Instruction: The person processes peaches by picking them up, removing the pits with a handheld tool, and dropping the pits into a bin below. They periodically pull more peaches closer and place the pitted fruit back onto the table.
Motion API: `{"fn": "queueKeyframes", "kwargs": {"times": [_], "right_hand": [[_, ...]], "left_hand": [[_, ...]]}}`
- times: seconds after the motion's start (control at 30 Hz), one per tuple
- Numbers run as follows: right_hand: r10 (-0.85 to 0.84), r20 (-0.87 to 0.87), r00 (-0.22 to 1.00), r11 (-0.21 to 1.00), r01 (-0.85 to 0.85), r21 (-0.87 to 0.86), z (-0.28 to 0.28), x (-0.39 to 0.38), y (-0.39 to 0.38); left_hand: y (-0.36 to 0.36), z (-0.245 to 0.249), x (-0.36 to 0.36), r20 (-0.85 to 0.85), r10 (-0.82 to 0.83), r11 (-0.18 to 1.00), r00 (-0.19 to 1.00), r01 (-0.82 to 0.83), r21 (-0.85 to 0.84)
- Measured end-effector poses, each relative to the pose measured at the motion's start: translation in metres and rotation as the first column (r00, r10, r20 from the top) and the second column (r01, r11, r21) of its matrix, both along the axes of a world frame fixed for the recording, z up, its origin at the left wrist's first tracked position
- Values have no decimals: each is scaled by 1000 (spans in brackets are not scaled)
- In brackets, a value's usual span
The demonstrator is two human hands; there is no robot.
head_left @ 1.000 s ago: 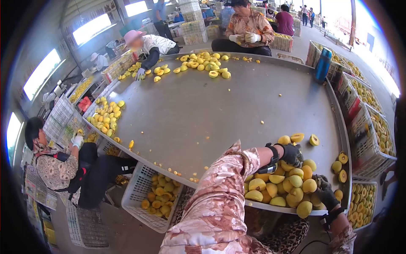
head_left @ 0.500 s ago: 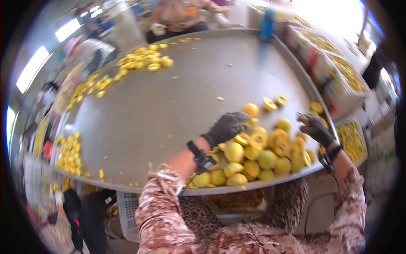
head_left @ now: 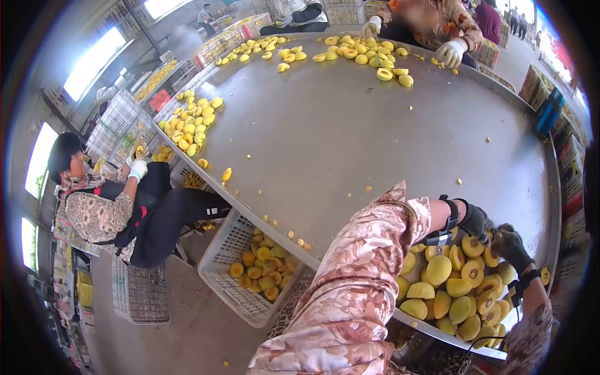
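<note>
A heap of halved yellow peaches [head_left: 458,287], several showing their pits or hollows, lies at the near right of the metal table [head_left: 325,162]. Over the far side of this heap, my left hand [head_left: 476,222] in a dark glove has its fingers curled inward. My right hand [head_left: 511,249], gloved alike, meets it there, fingertips bent and almost touching the left ones. Peach halves lie just below and beside both hands. Whatever is between the fingers is too small or hidden to make out. Straps with small devices sit on both wrists.
More peach halves lie at the table's left corner [head_left: 190,125] and far edge [head_left: 362,53]. A crate of peaches [head_left: 265,269] stands below the near edge. One co-worker [head_left: 106,200] sits at left; another in white gloves [head_left: 451,52] works opposite. A blue bottle-like object [head_left: 550,111] stands at the right rim.
My view has swung left, bringing in the seated co-worker and the crate. My hands, apart on either side of the heap before, have come together above it and their fingers have curled.
</note>
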State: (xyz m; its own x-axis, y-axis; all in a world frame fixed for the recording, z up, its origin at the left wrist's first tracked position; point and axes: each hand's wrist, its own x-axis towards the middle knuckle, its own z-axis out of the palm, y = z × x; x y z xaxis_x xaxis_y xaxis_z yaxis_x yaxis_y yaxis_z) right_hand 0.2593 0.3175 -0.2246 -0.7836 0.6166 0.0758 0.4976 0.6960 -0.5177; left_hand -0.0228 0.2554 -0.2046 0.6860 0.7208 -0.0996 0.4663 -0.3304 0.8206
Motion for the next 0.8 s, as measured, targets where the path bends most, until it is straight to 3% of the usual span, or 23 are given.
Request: {"fn": "queueKeyframes", "kwargs": {"times": [0.03, 0.07, 0.1, 0.13, 0.17, 0.2, 0.27, 0.3, 0.33, 0.4, 0.43, 0.47, 0.5, 0.53, 0.57, 0.6, 0.63, 0.67, 0.73, 0.8], "right_hand": [[-76, 99, 992, 990, 87, -110, 11, 7, -16], [-143, 203, 969, 961, 184, -204, 26, 9, -29], [-204, 341, 917, 884, 323, -339, 64, -3, -54], [-275, 312, 909, 773, 402, -491, 76, 5, -65], [-305, 256, 917, 760, 397, -516, 76, 16, -72], [-338, 200, 920, 743, 391, -543, 60, 36, -74], [-307, 219, 926, 919, 349, -184, 25, 65, -88], [-322, 237, 916, 945, 327, 20, 8, 79, -95], [-446, 228, 865, 894, 443, 70, 36, 60, -128], [-481, 207, 852, 873, 445, 197, 47, 55, -148], [-405, 162, 900, 894, 353, 277, 58, 54, -158], [-236, 137, 962, 900, 162, 405, 48, 68, -149], [-241, 21, 970, 904, 216, 369, 49, 75, -153], [-334, -66, 940, 913, 340, 226, 67, 71, -171], [-379, -33, 925, 873, 370, 318, 99, 53, -201], [-445, -133, 885, 853, 465, 236, 106, 49, -224], [-420, -234, 877, 878, 458, 138, 69, 66, -224], [-428, -121, 896, 837, 443, 322, 64, 62, -245], [-483, -222, 847, 794, 531, 295, 62, 55, -253], [-478, -239, 845, 795, 532, 292, 66, 51, -257]], "left_hand": [[-17, 26, -1, -39, -25, 980, 999, 16, -198], [-27, 29, 1, 9, -34, 968, 999, 35, -248], [-30, 20, 6, 13, -8, 990, 1000, 10, -139], [-33, 15, 8, 15, 21, 999, 1000, -20, -29], [-36, 13, 10, 58, 11, 1000, 998, -11, -4], [-56, 28, 6, 42, 71, 988, 997, -64, -140], [-69, 5, 26, -258, 151, 968, 954, -90, 234], [-65, -11, 36, -321, 177, 968, 930, -105, 228], [-64, -16, 37, -333, 198, 962, 922, -117, 246], [-70, 4, 36, -366, 191, 970, 911, -118, 212], [-40, -36, 38, -243, 137, 943, 960, -51, 330], [-57, -2, 21, -71, 108, 964, 992, -87, 252], [-63, -6, 12, 214, 100, 916, 972, -174, 362], [-59, -14, -6, 274, -51, 704, 960, -159, 692], [-82, 13, -27, 421, -21, 733, 907, -273, 623], [-114, 50, -47, 513, 143, 821, 847, -391, 416], [-121, 52, -79, 516, 304, 882, 801, -441, 166], [-151, 74, -84, 572, 489, 796, 659, -605, 18], [-148, 33, -129, 468, 613, 658, 636, -739, 142], [-156, -3, -147, 436, 652, 661, 620, -747, 74]]}}
